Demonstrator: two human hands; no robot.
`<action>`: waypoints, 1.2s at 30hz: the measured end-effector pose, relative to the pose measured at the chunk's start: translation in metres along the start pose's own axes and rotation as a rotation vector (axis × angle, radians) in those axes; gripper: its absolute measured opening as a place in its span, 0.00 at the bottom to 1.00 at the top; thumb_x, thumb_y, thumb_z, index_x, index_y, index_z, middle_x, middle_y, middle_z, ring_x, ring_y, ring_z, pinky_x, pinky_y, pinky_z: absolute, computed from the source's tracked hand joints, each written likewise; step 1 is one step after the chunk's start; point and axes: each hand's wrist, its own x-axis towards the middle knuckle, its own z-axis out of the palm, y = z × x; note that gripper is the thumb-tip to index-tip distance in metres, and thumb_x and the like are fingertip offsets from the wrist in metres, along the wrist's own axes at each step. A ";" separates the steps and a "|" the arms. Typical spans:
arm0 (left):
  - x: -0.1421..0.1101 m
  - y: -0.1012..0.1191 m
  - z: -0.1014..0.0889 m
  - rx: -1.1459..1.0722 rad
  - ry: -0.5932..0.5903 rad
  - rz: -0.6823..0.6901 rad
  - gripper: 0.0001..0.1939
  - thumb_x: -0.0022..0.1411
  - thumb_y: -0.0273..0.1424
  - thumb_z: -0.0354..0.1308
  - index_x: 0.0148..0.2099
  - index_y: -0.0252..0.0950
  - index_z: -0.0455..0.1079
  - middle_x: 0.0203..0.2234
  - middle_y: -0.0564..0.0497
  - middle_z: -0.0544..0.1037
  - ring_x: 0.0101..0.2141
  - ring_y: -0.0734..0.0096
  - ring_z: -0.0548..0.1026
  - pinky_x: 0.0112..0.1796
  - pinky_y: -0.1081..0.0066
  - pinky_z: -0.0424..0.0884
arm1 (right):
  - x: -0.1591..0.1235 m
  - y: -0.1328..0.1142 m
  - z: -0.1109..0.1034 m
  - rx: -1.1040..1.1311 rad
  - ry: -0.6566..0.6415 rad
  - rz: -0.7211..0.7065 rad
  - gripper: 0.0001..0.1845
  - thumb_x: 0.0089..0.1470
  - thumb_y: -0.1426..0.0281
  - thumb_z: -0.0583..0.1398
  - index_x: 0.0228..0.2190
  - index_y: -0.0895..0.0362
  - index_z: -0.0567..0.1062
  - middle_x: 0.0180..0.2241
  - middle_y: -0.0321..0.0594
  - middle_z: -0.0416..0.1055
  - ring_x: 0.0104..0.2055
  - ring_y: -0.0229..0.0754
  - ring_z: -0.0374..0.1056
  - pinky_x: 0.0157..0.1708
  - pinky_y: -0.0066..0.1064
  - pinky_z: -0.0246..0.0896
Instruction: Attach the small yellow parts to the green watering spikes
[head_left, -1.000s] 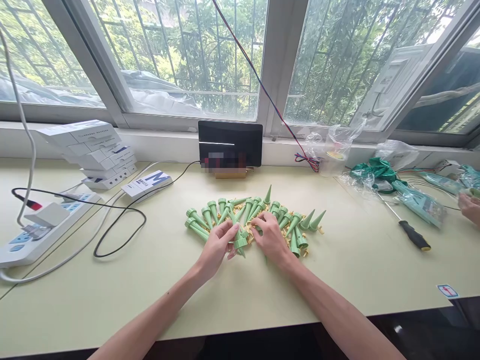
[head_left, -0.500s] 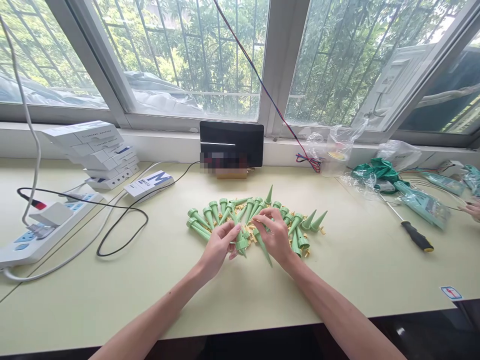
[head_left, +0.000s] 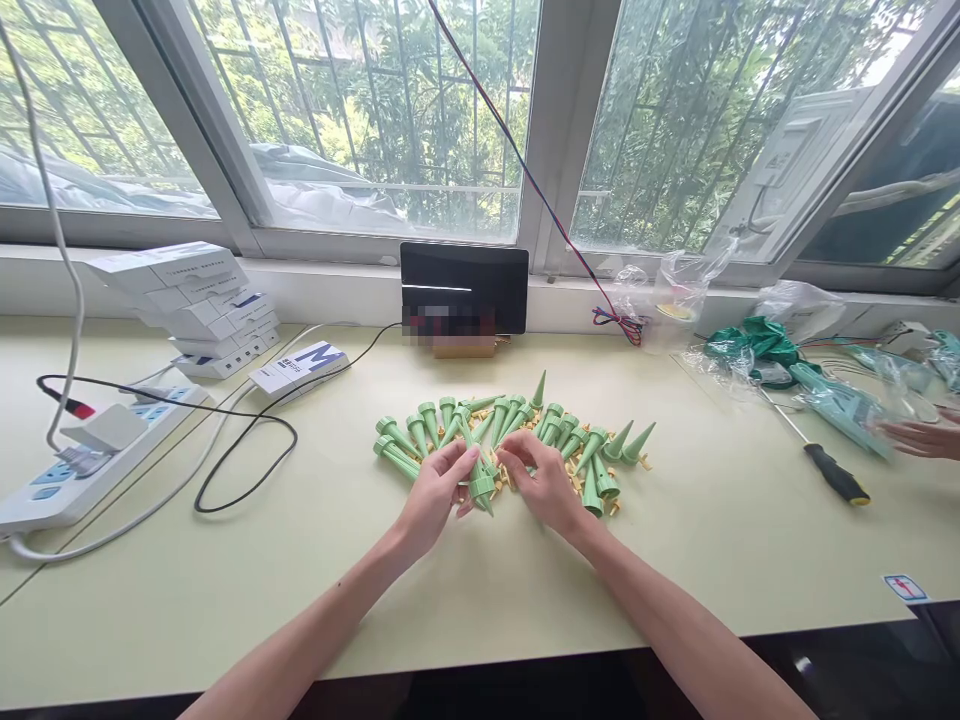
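Observation:
My left hand (head_left: 439,490) is closed around a green plastic watering spike (head_left: 480,482), its ribbed collar toward me and its shaft pointing away. Close on the right, the thumb and fingertips of my right hand (head_left: 544,480) are pinched together beside that spike. Whatever they hold is too small or hidden to make out. More green watering spikes (head_left: 427,420) fan out behind and around both hands. Small yellow plastic pieces (head_left: 581,480) lie scattered among them. At the right of the group, two pointed green cones (head_left: 637,440) stand tilted.
A black-handled screwdriver (head_left: 836,472) lies at right, near green plastic bags (head_left: 840,405). Another person's hand (head_left: 926,435) reaches in there. A dark screen (head_left: 465,285) stands at the back. Left are stacked white boxes (head_left: 202,300), a power strip (head_left: 105,460) and a looped black cable (head_left: 247,415).
My right hand has dropped slightly toward the spike in my left hand; a green cone below it is now out of sight. The other person's hand has come further in at right.

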 end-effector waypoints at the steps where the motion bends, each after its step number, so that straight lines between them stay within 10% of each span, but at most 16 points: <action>1: 0.000 0.000 0.000 0.000 0.003 -0.001 0.19 0.60 0.44 0.62 0.29 0.35 0.63 0.19 0.59 0.59 0.17 0.83 0.55 0.15 0.79 0.54 | 0.000 0.000 0.000 -0.011 0.005 -0.009 0.09 0.64 0.64 0.55 0.35 0.55 0.71 0.28 0.35 0.71 0.25 0.35 0.64 0.27 0.28 0.63; 36: -0.005 0.002 0.005 0.287 0.302 0.308 0.15 0.62 0.46 0.59 0.37 0.39 0.66 0.16 0.58 0.66 0.16 0.76 0.66 0.17 0.76 0.62 | -0.005 -0.008 0.001 -0.039 0.086 -0.105 0.08 0.61 0.66 0.59 0.36 0.55 0.77 0.30 0.39 0.73 0.27 0.38 0.67 0.30 0.31 0.68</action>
